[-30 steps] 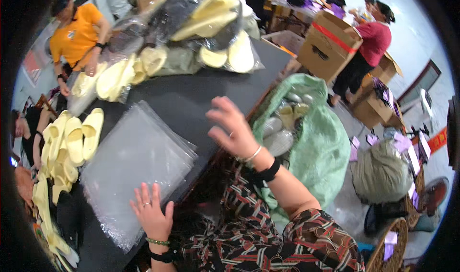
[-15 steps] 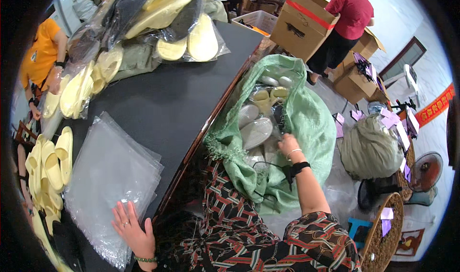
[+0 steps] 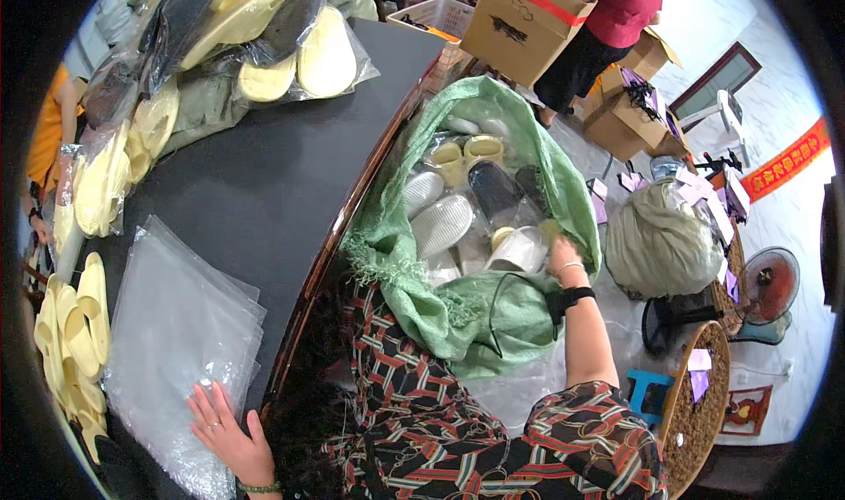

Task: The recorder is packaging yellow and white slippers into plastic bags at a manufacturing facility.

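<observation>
My left hand (image 3: 231,443) lies flat with fingers spread on a stack of clear plastic bags (image 3: 180,341) on the dark table. My right hand (image 3: 563,255) reaches into the right side of an open green woven sack (image 3: 576,196). Its fingers are blurred and partly hidden, so whether they grip anything does not show. Beside it in the sack is a white slipper (image 3: 521,249) in clear wrap. Farther in lie a black slipper (image 3: 494,190), pale ribbed slippers (image 3: 443,227) and yellow slippers (image 3: 483,148), mostly bagged.
Loose yellow slippers (image 3: 77,328) are stacked at the table's left edge. Bagged yellow and black slippers (image 3: 326,55) pile up across its far end. Past the sack stand a cardboard box (image 3: 524,29), a person in red (image 3: 620,7), a grey-green bundle (image 3: 660,245) and a fan (image 3: 771,284).
My right hand has moved toward the sack's right side. The black slipper and a white slipper now lie more exposed in the sack. My left hand stays on the bags while the view has shifted.
</observation>
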`<state>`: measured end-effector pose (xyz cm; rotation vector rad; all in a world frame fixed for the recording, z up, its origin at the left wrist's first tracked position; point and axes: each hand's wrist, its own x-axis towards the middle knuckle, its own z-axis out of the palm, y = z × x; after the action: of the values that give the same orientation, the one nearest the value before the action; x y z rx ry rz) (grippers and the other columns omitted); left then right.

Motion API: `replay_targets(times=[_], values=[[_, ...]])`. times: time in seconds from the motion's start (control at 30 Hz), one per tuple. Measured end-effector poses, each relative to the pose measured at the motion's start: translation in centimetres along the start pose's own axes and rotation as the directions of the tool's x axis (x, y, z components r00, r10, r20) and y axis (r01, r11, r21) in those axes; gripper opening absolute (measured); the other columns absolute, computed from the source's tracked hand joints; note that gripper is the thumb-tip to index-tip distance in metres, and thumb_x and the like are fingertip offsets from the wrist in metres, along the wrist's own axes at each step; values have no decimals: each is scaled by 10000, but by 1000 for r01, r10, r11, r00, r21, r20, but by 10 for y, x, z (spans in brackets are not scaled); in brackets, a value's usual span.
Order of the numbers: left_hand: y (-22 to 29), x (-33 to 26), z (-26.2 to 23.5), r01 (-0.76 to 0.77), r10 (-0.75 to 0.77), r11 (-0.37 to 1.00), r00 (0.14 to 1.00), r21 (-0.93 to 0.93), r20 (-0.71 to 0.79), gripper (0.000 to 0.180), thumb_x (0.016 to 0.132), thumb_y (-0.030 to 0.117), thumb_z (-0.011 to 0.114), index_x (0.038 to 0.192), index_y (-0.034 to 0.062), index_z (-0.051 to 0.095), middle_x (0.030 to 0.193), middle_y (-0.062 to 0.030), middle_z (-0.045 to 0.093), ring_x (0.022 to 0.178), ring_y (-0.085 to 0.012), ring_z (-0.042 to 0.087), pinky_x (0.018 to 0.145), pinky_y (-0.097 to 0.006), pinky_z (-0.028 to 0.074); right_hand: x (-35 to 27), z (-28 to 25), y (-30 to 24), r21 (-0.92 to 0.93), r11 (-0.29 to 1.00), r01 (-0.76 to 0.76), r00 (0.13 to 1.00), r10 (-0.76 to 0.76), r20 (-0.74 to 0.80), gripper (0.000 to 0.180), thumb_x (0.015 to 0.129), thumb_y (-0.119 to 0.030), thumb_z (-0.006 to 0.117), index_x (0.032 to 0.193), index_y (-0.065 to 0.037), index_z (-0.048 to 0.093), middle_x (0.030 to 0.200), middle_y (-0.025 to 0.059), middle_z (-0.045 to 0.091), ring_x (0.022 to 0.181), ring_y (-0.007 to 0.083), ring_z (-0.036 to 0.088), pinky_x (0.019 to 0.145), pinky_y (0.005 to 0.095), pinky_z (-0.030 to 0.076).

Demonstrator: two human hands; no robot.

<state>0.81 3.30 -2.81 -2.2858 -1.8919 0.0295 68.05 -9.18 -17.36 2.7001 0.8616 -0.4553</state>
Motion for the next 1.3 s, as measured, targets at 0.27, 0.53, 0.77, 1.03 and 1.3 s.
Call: replay_targets(times=[0.27,0.53,0.77,1.03,1.3], values=[[-7,9,-17,-20,-4,968,995,-250,-95,705,807,356,704,1433,116,486,1530,-196,380,1440,-400,294,1165,-572,171,33,20,-13,439,758,483,829,-233,-509,1037,728,-368,842,1507,34,287,1532,251,345,1421,346,345,1166,418,294],[-15,-8,-4,-17,-42,947,983,-320,-177,702,915,599,526,1496,226,396,1551,-152,351,1428,-400,303,1123,-662,207,0,-61,-448,855,91,511,300,-951,-78,817,876,-243,747,1519,-9,301,1450,185,471,1297,316,490,1096,396,389],[-11,-19,1,32,-69,924,994,-380,-85,726,963,613,425,1568,250,255,1623,-132,219,1503,-381,136,1173,-648,50,-69,-118,-554,849,-20,529,24,-999,-38,797,883,-250,740,1513,-11,313,1446,180,475,1293,309,493,1089,395,396],[-11,-14,9,19,-82,903,988,-430,-129,717,962,597,444,1551,213,304,1614,-152,232,1498,-387,152,1179,-637,63,-84,-183,-548,862,-66,502,6,-997,-80,775,890,-258,732,1505,-14,328,1440,175,479,1288,301,496,1082,393,403],[-13,-17,6,2,-76,891,987,-455,-143,722,964,593,445,1541,176,325,1599,-173,264,1489,-396,177,1166,-637,111,-108,-230,-537,884,-111,455,3,-992,-126,754,897,-266,724,1498,-17,343,1435,170,483,1283,293,499,1074,391,410]])
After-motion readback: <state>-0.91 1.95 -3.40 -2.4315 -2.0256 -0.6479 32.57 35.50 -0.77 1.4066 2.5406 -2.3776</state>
